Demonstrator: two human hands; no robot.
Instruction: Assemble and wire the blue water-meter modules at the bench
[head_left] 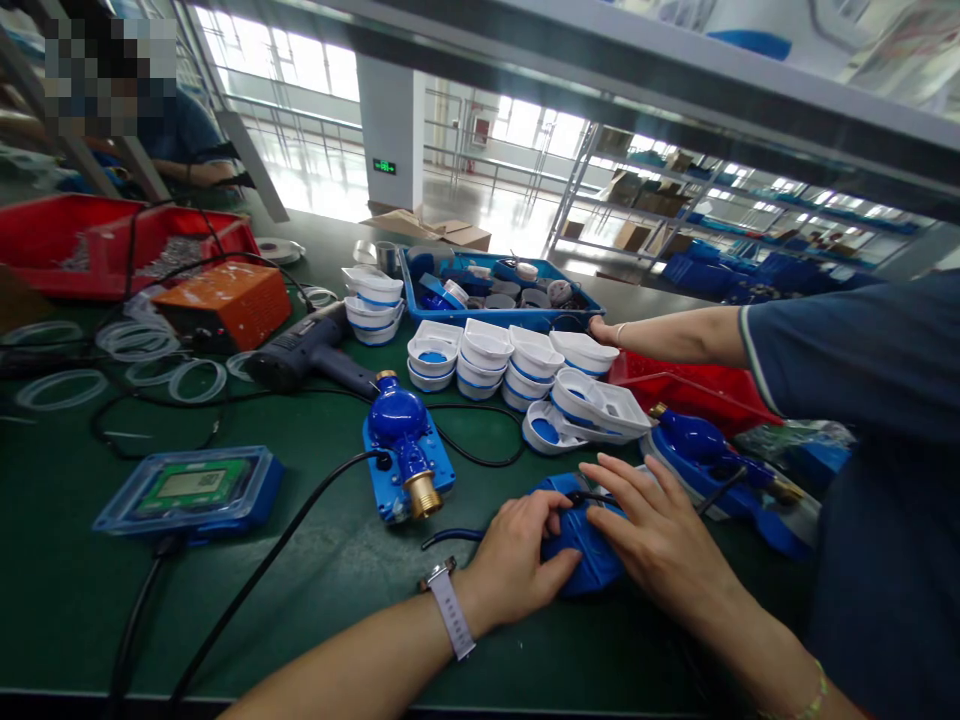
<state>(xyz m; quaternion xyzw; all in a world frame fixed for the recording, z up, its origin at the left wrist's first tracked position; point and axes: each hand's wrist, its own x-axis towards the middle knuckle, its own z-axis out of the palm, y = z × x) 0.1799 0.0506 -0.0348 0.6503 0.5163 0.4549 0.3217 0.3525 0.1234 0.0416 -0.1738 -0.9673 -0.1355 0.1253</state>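
A blue plastic housing [589, 548] lies on the bench before me, partly covered by both hands. My left hand [521, 555] is closed on its left side, thumb on the blue face and fingertips at a black cable [600, 497] that crosses its top. Fingers stretched out, my right hand [667, 530] rests over the housing's right side, its fingertips by that cable. A dark cable end [452, 537] pokes out left of my wrist. Further left sits a blue water meter body [405, 440] with brass threaded ends. A clear-lidded display box [193, 492] holds a green circuit board.
Stacked white-and-blue cups [484, 345] stand behind my hands, with a blue parts tray [502, 318] beyond. A heat gun [307, 350], orange box [225, 300] and red bins [124, 250] are left. A co-worker's arm [682, 330] reaches in from the right, above another meter [697, 445].
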